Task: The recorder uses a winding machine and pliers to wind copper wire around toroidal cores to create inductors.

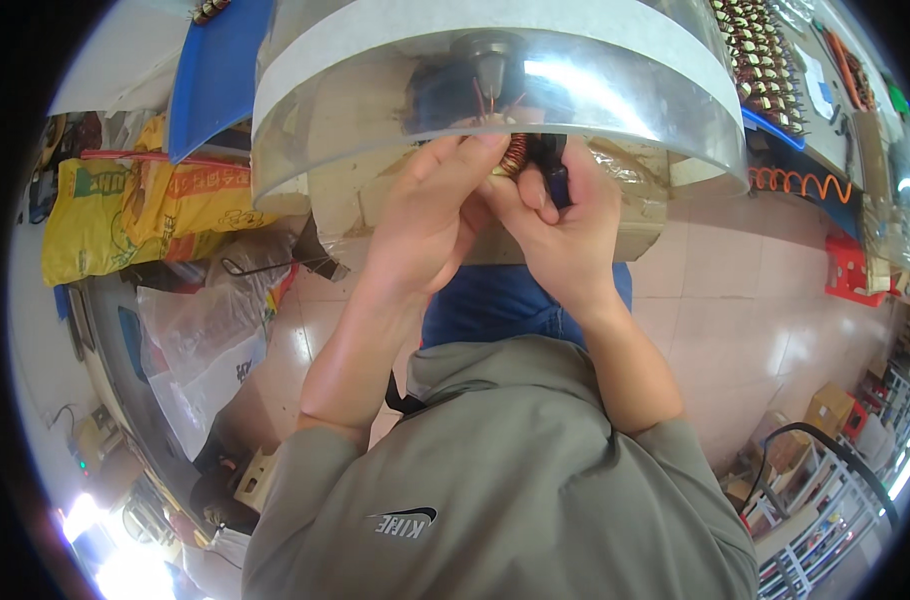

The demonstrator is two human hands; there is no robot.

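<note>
Just under the lower edge of a clear curved shield point(375, 70), my two hands meet around a small coil point(516, 155) wound with copper-coloured wire. Fingers and thumb of my left hand point(430, 205) are closed on the coil's left side. My right hand point(575, 225) is closed around a dark tool with a black and blue body point(554, 168), its thumb and fingers close against the coil. The tool's working end is hidden, so its kind is unclear. Thin copper wire ends point(489, 100) rise from the coil toward a round metal chuck point(489, 65) seen through the shield.
At the upper right, many wound coils point(760, 75) stand in rows on a blue tray. An orange spiral hose point(800, 184) hangs below, near a red crate point(848, 272). On the left are a blue tray point(220, 75), yellow sacks point(125, 215) and a clear plastic bag point(203, 325).
</note>
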